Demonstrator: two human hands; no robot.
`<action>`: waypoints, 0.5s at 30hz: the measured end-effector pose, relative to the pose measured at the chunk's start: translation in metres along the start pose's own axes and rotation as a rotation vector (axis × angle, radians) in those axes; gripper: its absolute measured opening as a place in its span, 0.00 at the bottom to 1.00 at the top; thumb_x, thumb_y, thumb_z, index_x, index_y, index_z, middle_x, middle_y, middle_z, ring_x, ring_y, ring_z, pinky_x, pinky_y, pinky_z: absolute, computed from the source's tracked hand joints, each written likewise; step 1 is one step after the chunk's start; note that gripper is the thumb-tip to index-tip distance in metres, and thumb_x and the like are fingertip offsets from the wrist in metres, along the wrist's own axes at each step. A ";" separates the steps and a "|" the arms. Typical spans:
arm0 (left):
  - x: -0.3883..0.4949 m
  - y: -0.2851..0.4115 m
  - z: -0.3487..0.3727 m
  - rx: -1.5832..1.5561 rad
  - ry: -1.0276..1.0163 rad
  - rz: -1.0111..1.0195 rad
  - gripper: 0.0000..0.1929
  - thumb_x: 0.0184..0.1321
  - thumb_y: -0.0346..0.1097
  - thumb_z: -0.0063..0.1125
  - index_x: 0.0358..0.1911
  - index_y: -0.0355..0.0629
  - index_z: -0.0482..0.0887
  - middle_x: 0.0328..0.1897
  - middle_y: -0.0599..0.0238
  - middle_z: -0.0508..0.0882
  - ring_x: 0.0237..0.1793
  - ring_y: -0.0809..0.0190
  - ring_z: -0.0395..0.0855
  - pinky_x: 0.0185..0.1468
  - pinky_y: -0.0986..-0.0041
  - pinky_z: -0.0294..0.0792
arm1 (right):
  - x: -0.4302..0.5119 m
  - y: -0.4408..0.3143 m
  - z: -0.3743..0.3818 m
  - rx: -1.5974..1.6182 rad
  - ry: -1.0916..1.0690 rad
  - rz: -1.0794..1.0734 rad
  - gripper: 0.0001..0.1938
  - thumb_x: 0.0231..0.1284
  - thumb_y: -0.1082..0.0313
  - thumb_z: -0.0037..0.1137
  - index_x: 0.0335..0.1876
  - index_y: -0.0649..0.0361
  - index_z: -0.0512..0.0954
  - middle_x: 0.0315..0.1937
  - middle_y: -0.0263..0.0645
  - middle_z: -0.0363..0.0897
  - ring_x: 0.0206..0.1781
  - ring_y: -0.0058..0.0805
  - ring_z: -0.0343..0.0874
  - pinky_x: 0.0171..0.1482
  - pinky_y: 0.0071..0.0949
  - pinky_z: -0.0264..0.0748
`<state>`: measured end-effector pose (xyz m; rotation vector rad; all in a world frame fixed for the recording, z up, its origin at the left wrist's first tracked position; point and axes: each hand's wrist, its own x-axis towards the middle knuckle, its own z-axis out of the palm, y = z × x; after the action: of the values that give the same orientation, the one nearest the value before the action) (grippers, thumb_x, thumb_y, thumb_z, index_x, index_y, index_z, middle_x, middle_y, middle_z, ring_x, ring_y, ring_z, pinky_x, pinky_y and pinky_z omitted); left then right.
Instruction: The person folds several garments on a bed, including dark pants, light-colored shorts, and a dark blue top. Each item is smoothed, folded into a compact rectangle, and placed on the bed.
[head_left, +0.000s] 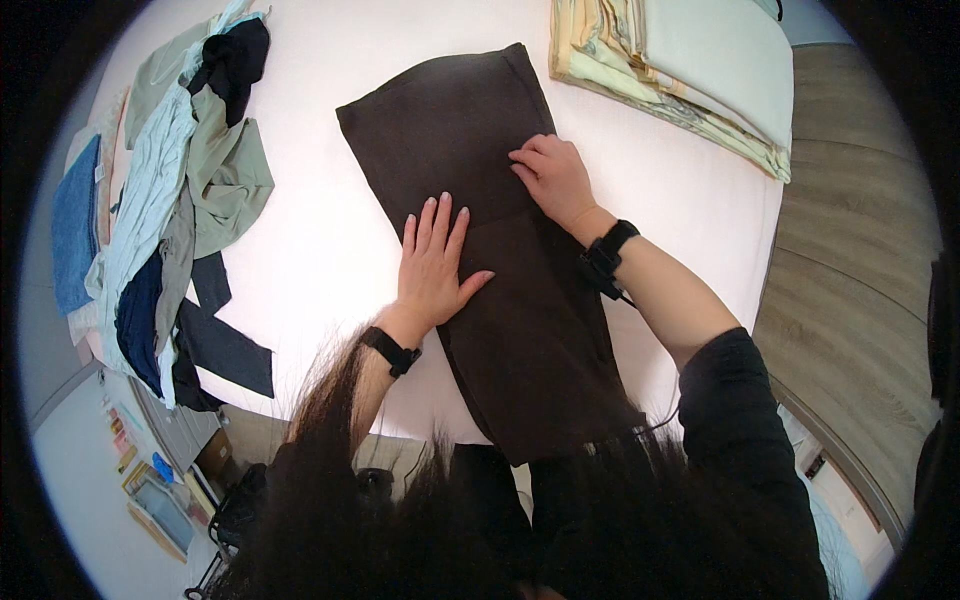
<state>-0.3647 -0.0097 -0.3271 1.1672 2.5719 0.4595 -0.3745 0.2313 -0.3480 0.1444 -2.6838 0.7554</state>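
Note:
A dark brown garment (540, 330), which looks like a pair of trousers, lies lengthwise before me on the white sheet. It is folded, with a crosswise edge of cloth at about its middle. My left hand (435, 262) rests flat near its left edge, palm down and fingers apart. Over the right part of the upper half is my right hand (555, 176), its fingers curled and the thumb near the index fingertip. Whether any cloth is pinched there cannot be made out. The lower end of the garment reaches the near edge of the sheet, partly behind my hair.
To the left lies a loose heap of clothes, with an olive garment (229, 180), a pale blue one (146, 202) and folded blue denim (77, 225). Folded bedding (720, 67) is stacked at the far right. A wood-grain panel (855, 225) borders the right side.

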 end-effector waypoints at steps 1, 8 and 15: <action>0.001 -0.001 0.001 -0.001 0.006 0.005 0.42 0.57 0.61 0.53 0.69 0.42 0.54 0.75 0.49 0.47 0.74 0.45 0.42 0.73 0.52 0.37 | 0.000 0.001 0.003 -0.041 0.004 -0.002 0.03 0.48 0.69 0.61 0.29 0.55 0.80 0.30 0.33 0.74 0.38 0.31 0.74 0.37 0.31 0.67; 0.003 0.003 0.000 0.054 -0.040 -0.032 0.42 0.56 0.58 0.56 0.69 0.42 0.54 0.75 0.50 0.48 0.74 0.45 0.42 0.73 0.52 0.37 | 0.004 -0.005 0.017 -0.380 -0.031 -0.054 0.03 0.46 0.67 0.60 0.29 0.50 0.80 0.27 0.29 0.72 0.36 0.28 0.74 0.36 0.30 0.65; 0.005 0.002 0.000 0.050 -0.007 -0.021 0.42 0.55 0.55 0.58 0.69 0.43 0.54 0.75 0.50 0.48 0.74 0.45 0.42 0.73 0.53 0.38 | 0.009 0.005 0.005 0.083 0.132 0.583 0.06 0.46 0.63 0.58 0.25 0.55 0.81 0.29 0.39 0.80 0.33 0.36 0.79 0.37 0.33 0.75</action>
<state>-0.3660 -0.0045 -0.3269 1.1547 2.6011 0.3870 -0.3849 0.2330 -0.3510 -0.6710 -2.5759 0.9956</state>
